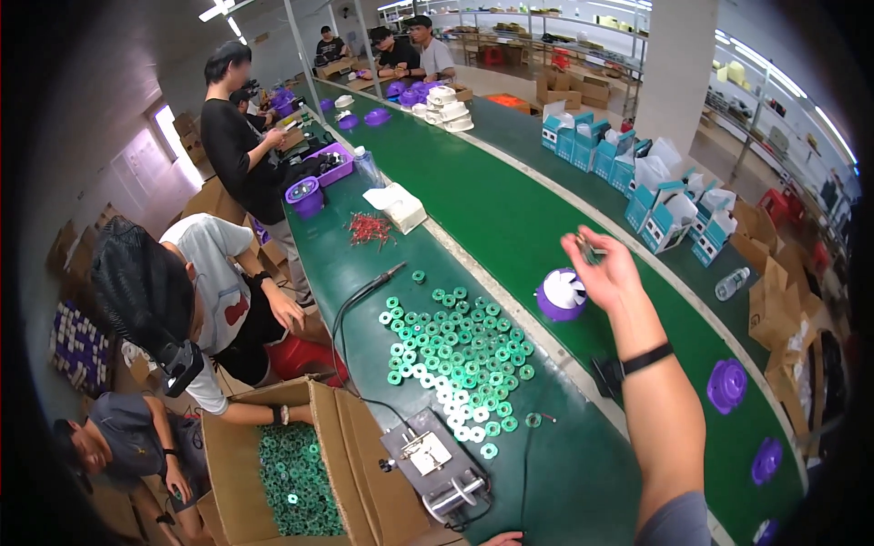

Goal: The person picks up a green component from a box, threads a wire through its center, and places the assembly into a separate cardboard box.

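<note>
My right hand [612,278] is raised over the green conveyor belt [510,218], fingers curled around a small dark, shiny piece [591,249] whose kind I cannot make out. Just beside it on the belt stands a purple round housing [562,296] with white fan-like blades on top. Only a bit of my left hand [503,540] shows at the lower edge, so its grip is hidden. Between my arms and the far-left workers, many small green rings [464,341] lie spread on the dark green table [564,473]. A soldering iron [387,276] rests near them, its cable running to a grey metal unit [435,461].
A cardboard box [369,473] full of green rings stands at the table's left edge; a co-worker's arm [246,411] reaches into it. Red wires [369,229] and a white housing [398,207] lie farther up. More purple housings [726,386] sit on the belt; blue boxes [655,214] line its far side.
</note>
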The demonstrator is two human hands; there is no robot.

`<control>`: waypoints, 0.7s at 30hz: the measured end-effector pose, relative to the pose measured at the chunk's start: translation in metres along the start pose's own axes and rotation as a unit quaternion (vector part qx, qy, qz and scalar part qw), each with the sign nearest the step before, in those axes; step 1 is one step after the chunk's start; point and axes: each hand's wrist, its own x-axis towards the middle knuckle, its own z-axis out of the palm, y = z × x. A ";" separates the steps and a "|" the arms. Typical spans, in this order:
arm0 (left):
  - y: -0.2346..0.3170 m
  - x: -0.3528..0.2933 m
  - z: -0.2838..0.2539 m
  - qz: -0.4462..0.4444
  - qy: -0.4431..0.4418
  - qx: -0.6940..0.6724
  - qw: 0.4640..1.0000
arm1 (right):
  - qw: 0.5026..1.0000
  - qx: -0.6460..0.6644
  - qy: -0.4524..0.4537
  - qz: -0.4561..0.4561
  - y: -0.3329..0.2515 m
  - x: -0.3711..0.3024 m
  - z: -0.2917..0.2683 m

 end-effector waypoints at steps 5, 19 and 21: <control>0.004 -0.043 -0.013 -0.014 0.018 0.010 1.000 | 0.997 -0.068 -0.004 -0.047 0.055 0.030 0.105; 0.028 -0.084 -0.027 0.041 -0.006 -0.004 0.999 | 0.994 -0.091 -0.013 -0.062 0.104 0.024 0.158; 0.037 -0.088 -0.022 0.029 -0.010 0.019 0.999 | 0.974 -0.204 0.004 -0.098 0.095 0.004 0.120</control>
